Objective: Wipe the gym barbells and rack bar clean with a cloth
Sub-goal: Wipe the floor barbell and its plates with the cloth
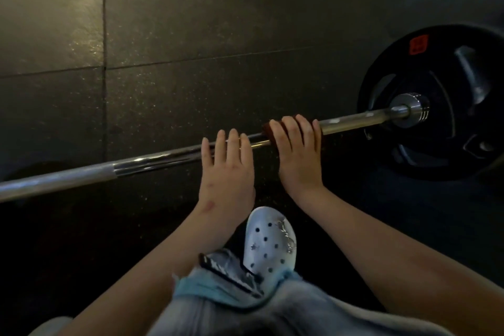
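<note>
Fingers (pixel 293 131) of the right hand (pixel 297 155) curl over a dark reddish cloth (pixel 267 131), clamping it around the shaft of a barbell (pixel 68 177) that lies low across the dark rubber floor (pixel 191 35). Just beside it, the left hand (pixel 227 172) lies on the same shaft with its fingers (pixel 234 142) laid nearly straight across the steel, steadying rather than gripping. The cloth sits right of the shaft's middle, with a short bare stretch between it and the collar (pixel 411 109) and black weight plate (pixel 447 144). A white clog (pixel 268 243) is planted just below the hands, so the person seems to be crouching close. By my reading the wiping of this barbell is under way but not finished. The short stretch toward the plate and the long run to the left both look due for passes, though the dim light does not show which parts are already clean. No other barbell and no rack bar are in view, so those probably remain to be done.
</note>
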